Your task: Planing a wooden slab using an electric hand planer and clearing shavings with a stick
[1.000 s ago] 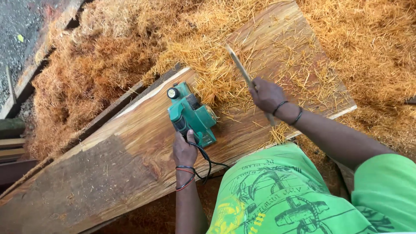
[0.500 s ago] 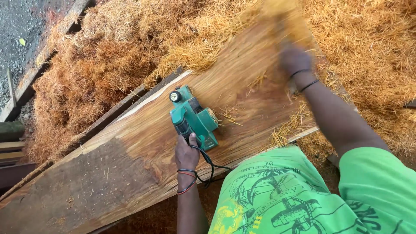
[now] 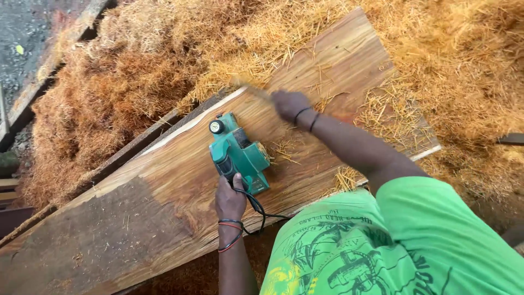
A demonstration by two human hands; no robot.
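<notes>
Left hand [image 3: 229, 198] grips the rear handle of a green electric hand planer [image 3: 238, 154], fingers closed round it, with the black power cord [image 3: 256, 210] looping back past the wrist. The planer sits flat on a wide wooden plank [image 3: 180, 186] that runs diagonally across the view, roughly at the plank's middle, nose pointing towards the far edge.

Right hand [image 3: 290, 105] is closed on a thin pale tool [image 3: 252, 90], blurred, which looks like a small brush or stick, just beyond the planer and low over the wood. What it is exactly cannot be told.

Judging from the surface, the work is well along but not finished. From the planer to the far right end the plank shows fresh, light, strongly figured grain. The near left end [image 3: 82, 246] is dull grey-brown and weathered, with a clear boundary where the bright wood stops. That dark stretch seems to be what is left to plane.

Loose shavings [image 3: 382, 109] lie scattered over the planed part, thickest near the right edge, and a few strands [image 3: 284, 148] sit right beside the planer. Deep heaps of orange and straw-coloured shavings [image 3: 120, 87] surround the plank on the far side and right. Dark boards [image 3: 136, 147] lie alongside the plank's far edge, and a strip of gravel ground [image 3: 27, 43] shows at the top left.
</notes>
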